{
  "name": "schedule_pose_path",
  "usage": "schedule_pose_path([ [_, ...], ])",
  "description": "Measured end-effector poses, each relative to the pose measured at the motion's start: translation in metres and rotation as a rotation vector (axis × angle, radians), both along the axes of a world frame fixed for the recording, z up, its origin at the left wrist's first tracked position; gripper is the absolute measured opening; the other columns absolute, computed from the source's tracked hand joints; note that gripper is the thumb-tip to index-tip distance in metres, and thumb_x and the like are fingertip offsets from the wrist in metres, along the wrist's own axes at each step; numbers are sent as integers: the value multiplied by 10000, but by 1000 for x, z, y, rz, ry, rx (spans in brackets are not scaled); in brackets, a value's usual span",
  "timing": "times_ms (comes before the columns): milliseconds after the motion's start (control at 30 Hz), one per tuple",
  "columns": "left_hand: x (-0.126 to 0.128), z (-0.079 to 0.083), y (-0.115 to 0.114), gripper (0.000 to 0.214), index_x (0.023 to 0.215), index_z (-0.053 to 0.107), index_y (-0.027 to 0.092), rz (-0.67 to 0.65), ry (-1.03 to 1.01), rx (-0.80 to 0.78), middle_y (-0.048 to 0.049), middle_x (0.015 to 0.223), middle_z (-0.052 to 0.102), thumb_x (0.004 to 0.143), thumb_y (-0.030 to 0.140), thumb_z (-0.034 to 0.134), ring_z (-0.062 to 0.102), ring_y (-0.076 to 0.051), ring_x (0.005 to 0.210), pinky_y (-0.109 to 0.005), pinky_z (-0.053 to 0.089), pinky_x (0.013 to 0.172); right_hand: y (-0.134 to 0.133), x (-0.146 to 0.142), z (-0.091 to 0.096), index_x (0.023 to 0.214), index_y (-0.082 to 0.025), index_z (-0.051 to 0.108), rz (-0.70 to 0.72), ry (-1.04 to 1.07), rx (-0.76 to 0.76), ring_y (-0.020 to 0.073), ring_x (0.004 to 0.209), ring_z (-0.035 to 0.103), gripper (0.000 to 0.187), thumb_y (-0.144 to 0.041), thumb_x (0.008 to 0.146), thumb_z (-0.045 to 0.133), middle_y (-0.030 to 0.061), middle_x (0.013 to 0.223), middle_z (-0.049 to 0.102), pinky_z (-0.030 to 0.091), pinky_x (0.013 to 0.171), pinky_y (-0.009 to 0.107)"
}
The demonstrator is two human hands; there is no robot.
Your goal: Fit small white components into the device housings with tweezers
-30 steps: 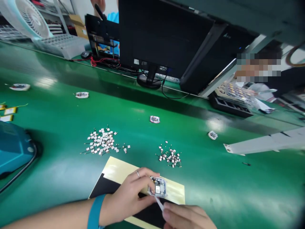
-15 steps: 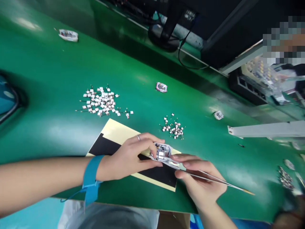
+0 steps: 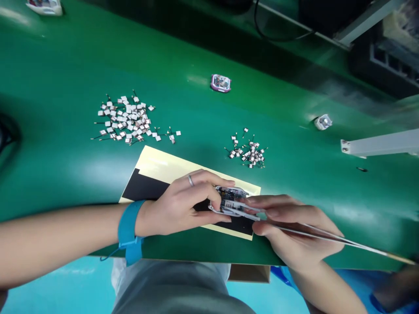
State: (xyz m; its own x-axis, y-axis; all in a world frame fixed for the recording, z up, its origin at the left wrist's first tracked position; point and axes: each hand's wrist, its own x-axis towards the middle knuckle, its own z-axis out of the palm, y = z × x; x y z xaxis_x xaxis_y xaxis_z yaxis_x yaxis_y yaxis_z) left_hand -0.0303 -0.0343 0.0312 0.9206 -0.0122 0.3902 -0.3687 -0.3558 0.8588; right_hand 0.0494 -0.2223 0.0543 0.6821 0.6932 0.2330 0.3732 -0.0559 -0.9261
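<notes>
My left hand (image 3: 183, 203), with a ring and a blue wrist strap (image 3: 129, 233), is closed around a small clear-cased circuit device (image 3: 231, 200) over a yellow sheet with a black patch (image 3: 157, 174). My right hand (image 3: 294, 231) pinches long metal tweezers (image 3: 330, 237), whose tips rest at the device's near edge. Both hands meet at the front of the green belt (image 3: 65, 144).
Two piles of small silver parts lie beyond the sheet: a large pile (image 3: 126, 120) on the left and a small pile (image 3: 248, 150) in the middle. More small devices sit further back (image 3: 221, 83), (image 3: 323, 122), (image 3: 46, 6). A grey metal bar (image 3: 379, 144) juts in from the right.
The view has tilted down toward the belt's front edge. My right hand has come in beside the device with the tweezers laid flat, their tips now at its edge. My left hand keeps its hold.
</notes>
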Motion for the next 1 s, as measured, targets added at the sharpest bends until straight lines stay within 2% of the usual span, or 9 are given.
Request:
schedule_pose_path([
  [67, 0, 0, 0, 140, 690, 499, 163, -2, 9, 10, -89, 1010, 599, 714, 188, 634, 588, -154, 945, -239, 506, 755, 4, -2, 1, 892, -256, 599, 5, -51, 54, 197, 767, 631, 280, -149, 658, 711, 2, 858, 661, 546, 682, 358],
  [267, -1, -3, 0, 159, 696, 498, 174, 1, 14, -15, -76, 1027, 591, 697, 208, 653, 592, -159, 941, -242, 514, 745, 8, -6, 2, 898, -250, 605, -34, -124, 74, 179, 775, 631, 223, -127, 719, 653, 1, 886, 655, 549, 650, 321],
  [467, -2, -1, 0, 150, 686, 504, 170, 4, 45, -36, -82, 1030, 594, 694, 181, 653, 584, -171, 953, -257, 507, 757, 5, 1, 1, 920, -219, 595, 57, 58, 126, 191, 792, 628, 295, -115, 665, 701, -8, 868, 658, 550, 662, 327],
  [633, -1, -2, 0, 102, 675, 542, 175, -9, 22, 18, -81, 1058, 585, 730, 215, 617, 599, -175, 910, -264, 523, 738, 3, 2, 2, 967, -229, 587, 119, -46, 63, 200, 811, 623, 389, -28, 649, 684, -2, 907, 654, 551, 649, 331],
  [833, -1, -2, 0, 22, 717, 618, 176, -63, 52, -54, -80, 1083, 572, 717, 195, 630, 618, -177, 839, -239, 542, 666, 3, -6, 1, 935, -233, 601, -11, -60, 120, 183, 775, 623, 308, -41, 697, 641, -15, 893, 654, 552, 632, 335],
  [1000, 0, 2, 3, 95, 694, 618, 178, -69, 74, -98, -72, 985, 626, 654, 228, 689, 632, -163, 776, -232, 543, 674, -1, 4, 11, 1028, -235, 562, 213, -18, 54, 180, 843, 613, 448, -18, 654, 678, -25, 1001, 620, 571, 676, 319],
])
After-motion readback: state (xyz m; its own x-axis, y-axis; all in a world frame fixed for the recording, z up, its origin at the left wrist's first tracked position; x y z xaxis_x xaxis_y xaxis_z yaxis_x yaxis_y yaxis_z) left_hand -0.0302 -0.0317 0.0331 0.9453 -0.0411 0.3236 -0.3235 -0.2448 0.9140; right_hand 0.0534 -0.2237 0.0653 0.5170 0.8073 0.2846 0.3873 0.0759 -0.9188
